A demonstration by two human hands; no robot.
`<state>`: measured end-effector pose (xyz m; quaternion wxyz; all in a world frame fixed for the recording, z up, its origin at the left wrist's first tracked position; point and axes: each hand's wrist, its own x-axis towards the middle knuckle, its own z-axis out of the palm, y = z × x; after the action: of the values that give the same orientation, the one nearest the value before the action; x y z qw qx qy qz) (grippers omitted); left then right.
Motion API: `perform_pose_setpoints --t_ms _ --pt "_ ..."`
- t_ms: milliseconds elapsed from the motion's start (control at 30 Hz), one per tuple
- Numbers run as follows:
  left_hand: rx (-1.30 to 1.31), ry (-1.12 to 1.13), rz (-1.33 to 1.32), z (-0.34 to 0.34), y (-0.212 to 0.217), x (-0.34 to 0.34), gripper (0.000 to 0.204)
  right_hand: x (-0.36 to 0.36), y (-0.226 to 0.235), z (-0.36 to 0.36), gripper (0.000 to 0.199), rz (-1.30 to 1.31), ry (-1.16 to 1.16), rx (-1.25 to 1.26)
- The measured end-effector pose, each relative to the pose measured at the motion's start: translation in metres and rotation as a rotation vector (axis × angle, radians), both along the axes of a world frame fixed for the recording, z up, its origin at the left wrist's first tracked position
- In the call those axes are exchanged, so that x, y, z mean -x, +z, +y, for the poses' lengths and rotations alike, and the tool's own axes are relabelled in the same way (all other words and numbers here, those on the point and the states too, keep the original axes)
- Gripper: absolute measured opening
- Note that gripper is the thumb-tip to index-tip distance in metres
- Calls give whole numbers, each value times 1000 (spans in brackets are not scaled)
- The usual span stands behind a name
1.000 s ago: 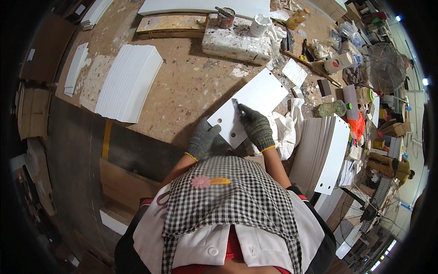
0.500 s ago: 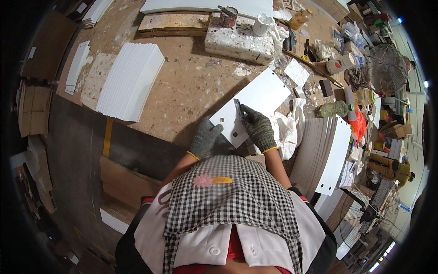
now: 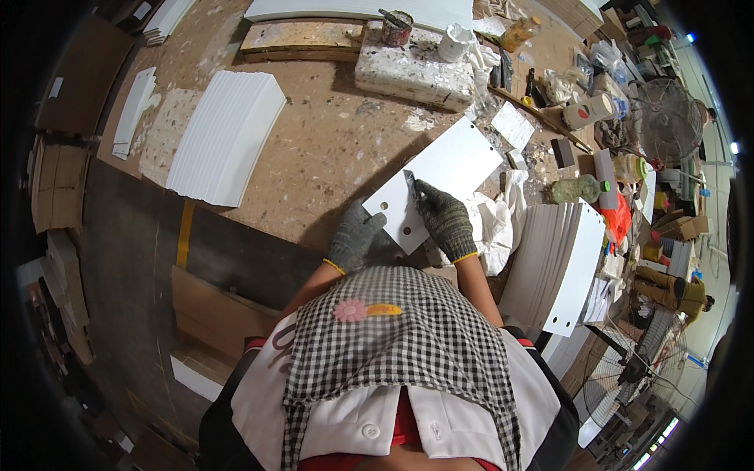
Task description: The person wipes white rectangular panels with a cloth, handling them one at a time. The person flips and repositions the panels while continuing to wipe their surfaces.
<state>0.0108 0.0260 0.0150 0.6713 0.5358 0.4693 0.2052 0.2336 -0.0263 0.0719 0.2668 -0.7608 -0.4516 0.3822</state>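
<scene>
A white rectangular panel (image 3: 451, 162) with several drilled holes near its ends lies slanted in front of me, its near end by the table's front edge. My left hand (image 3: 355, 235), in a grey knit glove with a yellow cuff, is closed on the panel's near left edge; some of its fingers are hidden beneath. In my right hand (image 3: 446, 223), gloved alike, is a flat grey putty-knife-like blade (image 3: 410, 182). Its tip rests on or just over the panel's face, beyond the two near holes. Most of its handle is hidden in the glove.
White panels stand stacked to the left (image 3: 226, 137) and to the right (image 3: 550, 263). Beyond lies a paint-stained white block (image 3: 415, 78) bearing a dirty can (image 3: 397, 30) and a white cup (image 3: 454, 43). White cloth (image 3: 496, 224), jars and tools crowd the right side. Wire fans stand farther right.
</scene>
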Motion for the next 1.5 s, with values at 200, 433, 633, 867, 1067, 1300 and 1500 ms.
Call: perform_pose_setpoints --t_ms 200,433,633,867,1067,1300,1500 --pt "-41 52 12 -2 2 -2 42 4 -1 -3 43 -89 79 -17" --pt "-27 65 -32 -3 -6 -2 40 10 6 -3 41 -60 146 24" --pt "-113 58 5 -4 -9 -2 37 13 9 -2 40 -82 225 118" --pt "-84 46 7 -2 -10 -2 38 15 12 -3 42 -12 183 75" --pt "-70 53 -28 -2 -15 -1 39 17 9 -6 43 -51 185 25" --pt "-126 43 -23 -2 -18 -1 39 14 -1 -4 44 56 155 56" --pt "-151 36 -13 -1 -23 -1 37 13 3 -9 42 -97 170 -54"
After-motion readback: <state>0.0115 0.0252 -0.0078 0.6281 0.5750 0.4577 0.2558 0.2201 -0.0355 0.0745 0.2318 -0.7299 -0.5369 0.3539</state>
